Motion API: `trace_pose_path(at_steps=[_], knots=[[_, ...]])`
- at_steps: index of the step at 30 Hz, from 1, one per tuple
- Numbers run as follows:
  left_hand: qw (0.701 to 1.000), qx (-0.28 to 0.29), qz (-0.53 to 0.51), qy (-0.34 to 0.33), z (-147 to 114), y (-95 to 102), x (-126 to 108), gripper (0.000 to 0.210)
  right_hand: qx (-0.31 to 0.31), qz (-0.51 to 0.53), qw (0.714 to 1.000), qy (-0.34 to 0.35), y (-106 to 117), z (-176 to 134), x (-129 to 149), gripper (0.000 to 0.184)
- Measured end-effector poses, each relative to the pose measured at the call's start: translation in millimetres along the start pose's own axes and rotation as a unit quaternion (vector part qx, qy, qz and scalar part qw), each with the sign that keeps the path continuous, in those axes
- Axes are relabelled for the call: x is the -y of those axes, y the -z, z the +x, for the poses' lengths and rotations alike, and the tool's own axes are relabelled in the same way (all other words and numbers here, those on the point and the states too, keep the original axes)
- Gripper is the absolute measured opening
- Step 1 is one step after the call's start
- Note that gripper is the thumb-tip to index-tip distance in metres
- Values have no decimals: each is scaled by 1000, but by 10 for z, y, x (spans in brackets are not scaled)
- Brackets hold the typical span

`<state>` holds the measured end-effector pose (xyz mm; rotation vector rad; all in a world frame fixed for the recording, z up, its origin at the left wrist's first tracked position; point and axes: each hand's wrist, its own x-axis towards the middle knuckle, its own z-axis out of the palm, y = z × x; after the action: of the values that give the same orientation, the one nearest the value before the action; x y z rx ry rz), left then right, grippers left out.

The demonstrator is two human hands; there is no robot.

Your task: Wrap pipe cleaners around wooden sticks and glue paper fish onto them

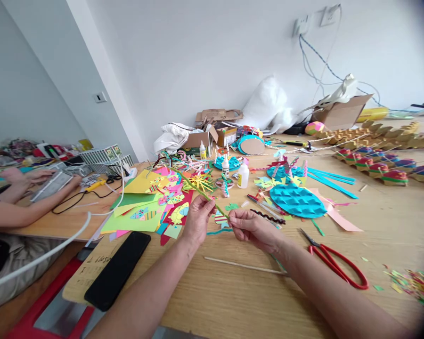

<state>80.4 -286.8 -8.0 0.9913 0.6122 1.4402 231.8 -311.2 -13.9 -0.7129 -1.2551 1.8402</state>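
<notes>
Both hands pinch one long green pipe cleaner [194, 187] above the table. My left hand [199, 219] grips it partway along, and its free length slants up and away to the left. My right hand [253, 229] closes on the near end. Beneath them lies a teal pipe cleaner [219, 231], and close by a striped paper fish [220, 218] is partly covered by the hands. A thin wooden stick [243, 266] rests on the table below my wrists. Right of my right hand are a dark wavy pipe cleaner [267, 216] and red-handled scissors [334, 261].
Coloured paper sheets and cut-out fish [148, 214] spread at left, with a black phone [118, 269] in front. Glue bottles [242, 175] stand mid-table. A blue egg-carton disc [297, 201] and paper scraps [411, 285] lie right. A co-worker's hands [38, 179] hold something at far left.
</notes>
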Motion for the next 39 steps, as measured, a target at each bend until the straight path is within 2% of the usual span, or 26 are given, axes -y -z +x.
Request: trace_pose_path(at_steps=[3,7,10,12,14,17,18,20,24,30,32,35,37,39], knots=[[999,27,-6,29,-15,0,-16,12,-3,12,1000,-6,43,-1,11,21],[997,29,-38,57,-44,-43,-20,15,20,12,1000,-16,148,-23,35,21],[996,29,-41,72,-52,-60,-16,16,21,-47,998,-19,214,-40,72,23],[998,20,-26,61,-50,-52,-7,16,10,-128,992,5,214,-40,110,23],[999,13,-5,46,-51,-42,11,14,-27,-239,969,57,166,-34,150,21],[998,19,24,50,-69,-50,49,14,-114,-387,907,124,38,-23,179,15],[998,23,30,57,-76,-58,59,14,-140,-416,889,130,-5,-21,175,13],[997,31,33,63,-89,-74,63,14,-170,-439,873,130,-69,-15,153,14],[998,30,18,46,-86,-70,16,12,-170,-427,880,122,-77,3,92,16],[999,0,33,37,-41,-29,-30,12,-122,-330,930,104,6,37,71,17],[997,-17,68,18,-23,-28,-20,12,-118,-328,932,100,6,37,81,16],[993,-33,112,-11,-1,-24,-9,12,-130,-361,918,101,-5,31,94,14],[994,-29,107,-6,7,-13,-14,13,-135,-369,914,103,-5,29,95,14],[997,-12,79,16,11,5,-28,13,-118,-339,928,102,5,25,97,15]])
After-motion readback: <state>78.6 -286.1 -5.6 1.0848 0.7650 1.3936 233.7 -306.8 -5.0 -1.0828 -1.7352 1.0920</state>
